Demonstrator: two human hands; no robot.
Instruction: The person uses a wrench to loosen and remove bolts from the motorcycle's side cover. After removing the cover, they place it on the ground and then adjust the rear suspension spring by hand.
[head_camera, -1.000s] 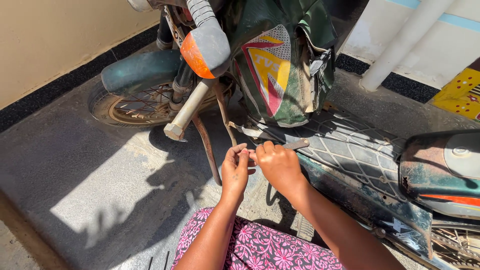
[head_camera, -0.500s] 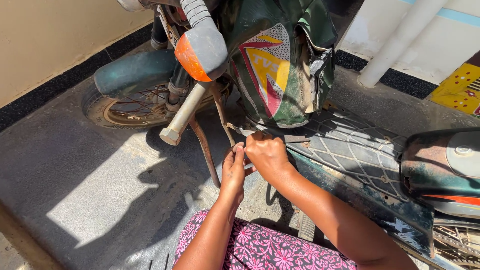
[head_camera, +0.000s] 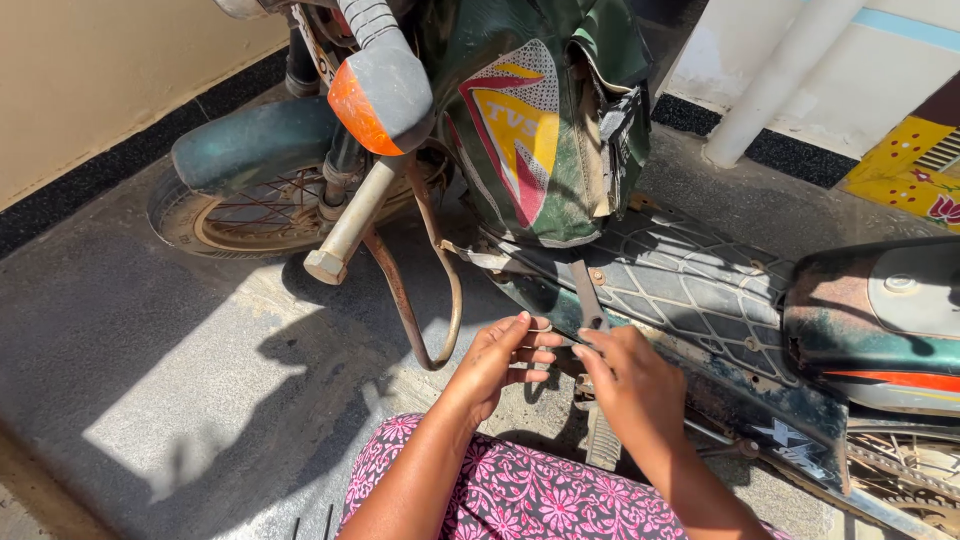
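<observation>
An old green moped (head_camera: 690, 270) stands in front of me, its footboard a metal grid. My left hand (head_camera: 500, 362) pinches a small thin wire piece (head_camera: 541, 328) at the footboard's near edge. My right hand (head_camera: 632, 385) is closed beside it, fingers on a dark flat metal tool (head_camera: 588, 295) that lies across the footboard. The two hands nearly touch. A rusty curved bar (head_camera: 425, 290) hangs just left of my left hand.
The front wheel (head_camera: 250, 215) and green mudguard sit at the left. An orange indicator lamp (head_camera: 375, 100) juts out above. A green cloth bag (head_camera: 540, 120) hangs over the frame. The seat (head_camera: 880, 300) is at the right. A white pipe (head_camera: 780, 85) leans at a wall behind.
Both hands have dropped a little lower and nearer to me along the footboard's edge. The right hand shifted to the right, off the left hand.
</observation>
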